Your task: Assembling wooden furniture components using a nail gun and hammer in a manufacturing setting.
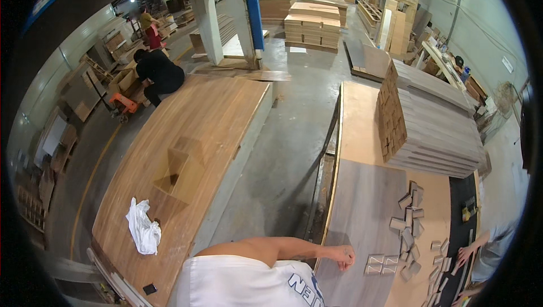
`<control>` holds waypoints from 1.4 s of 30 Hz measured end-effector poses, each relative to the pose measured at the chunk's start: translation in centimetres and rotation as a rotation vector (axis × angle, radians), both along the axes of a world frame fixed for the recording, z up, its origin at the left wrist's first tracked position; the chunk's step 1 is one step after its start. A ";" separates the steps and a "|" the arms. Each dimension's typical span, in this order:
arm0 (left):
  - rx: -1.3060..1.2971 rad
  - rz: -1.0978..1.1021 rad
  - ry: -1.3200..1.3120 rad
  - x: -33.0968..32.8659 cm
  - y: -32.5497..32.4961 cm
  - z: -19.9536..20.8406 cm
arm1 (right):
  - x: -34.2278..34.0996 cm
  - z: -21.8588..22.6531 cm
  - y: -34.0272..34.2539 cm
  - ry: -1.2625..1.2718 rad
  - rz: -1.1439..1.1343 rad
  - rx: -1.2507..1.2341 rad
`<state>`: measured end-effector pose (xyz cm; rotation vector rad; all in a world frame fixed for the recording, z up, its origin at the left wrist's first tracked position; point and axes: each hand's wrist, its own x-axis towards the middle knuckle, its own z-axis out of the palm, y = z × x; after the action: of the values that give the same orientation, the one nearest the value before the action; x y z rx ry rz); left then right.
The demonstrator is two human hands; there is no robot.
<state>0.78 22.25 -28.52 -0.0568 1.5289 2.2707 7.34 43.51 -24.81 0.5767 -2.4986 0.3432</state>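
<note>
Grey board (362, 222) covers the near part of the right-hand worktop (359, 120), and the person's left hand (345, 257) rests on its near edge with the fingers curled loosely inward, gripping nothing. The bare forearm reaches to it from the left, above a white shirt at the lower edge of the view. The right hand is out of sight, so I cannot tell how it is held.

Just to the right of the left hand, but not touching it, lie two small grey wooden blocks (382, 264) side by side. Farther right, a loose scatter of similar small blocks (412, 216) runs from the middle of the worktop toward its near end. At the far end of the same worktop stands a tall stack of grey planks (430, 131).

Another person's hand (465, 255), coming from a light sleeve at the right, touches some blocks by a dark strip along the worktop's right edge.

Across the concrete aisle, on the left, is a long wooden panel (198, 137) with a crumpled white rag (143, 228) lying near its near end. Beyond it, a person in dark clothes (158, 72) crouches beside an orange pallet jack (123, 105).
</note>
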 end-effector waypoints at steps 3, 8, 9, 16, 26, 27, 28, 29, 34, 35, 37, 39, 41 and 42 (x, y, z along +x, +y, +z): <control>-0.006 -0.003 0.024 -0.1 0.0 -0.3 | -0.4 0.4 0.2 0.006 0.005 0.003; -0.028 -0.031 -0.004 0.2 0.4 0.0 | -0.1 0.5 1.1 -0.006 0.005 0.013; -0.028 -0.039 -0.011 0.4 0.5 0.0 | 0.0 0.6 1.3 -0.014 0.005 0.014; -0.180 -0.028 -0.004 0.2 0.0 2.2 | 5.9 -0.1 4.8 -0.095 -0.197 0.033; -0.327 -0.109 -0.042 0.6 -2.6 1.3 | 7.7 1.5 6.1 -0.492 -0.436 -0.391; -0.301 -0.132 -0.051 0.1 -2.2 1.0 | 8.4 0.0 5.9 -0.465 -0.477 -0.366; -0.281 -0.119 -0.014 0.2 -1.9 1.7 | 8.3 -1.2 6.4 -0.446 -0.464 -0.327; -0.333 -0.202 -0.037 -0.4 -2.1 3.1 | 7.6 -1.3 6.4 -0.397 -0.465 -0.320; -0.323 -0.300 -0.225 -1.2 0.6 6.9 | 9.3 -2.2 7.4 -0.340 -0.507 -0.278; -0.426 -0.295 -0.210 -1.1 0.9 7.9 | 9.3 -2.2 7.3 -0.330 -0.528 -0.278; -0.424 -0.323 -0.203 -1.4 0.9 8.5 | 9.2 -2.1 7.2 -0.363 -0.508 -0.271; -0.420 -0.343 -0.197 -1.5 0.6 8.9 | 9.1 -2.0 7.0 -0.369 -0.502 -0.273; -0.524 -0.454 0.023 -1.4 0.3 8.9 | 9.1 -2.1 6.9 -0.373 -0.487 -0.268; -0.516 -0.456 0.033 -1.3 -0.1 8.3 | 9.2 -2.1 6.8 -0.367 -0.476 -0.258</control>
<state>-0.55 22.17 -20.26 0.1696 1.8801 1.5031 16.55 50.29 -26.93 -0.2066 -2.7683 0.6131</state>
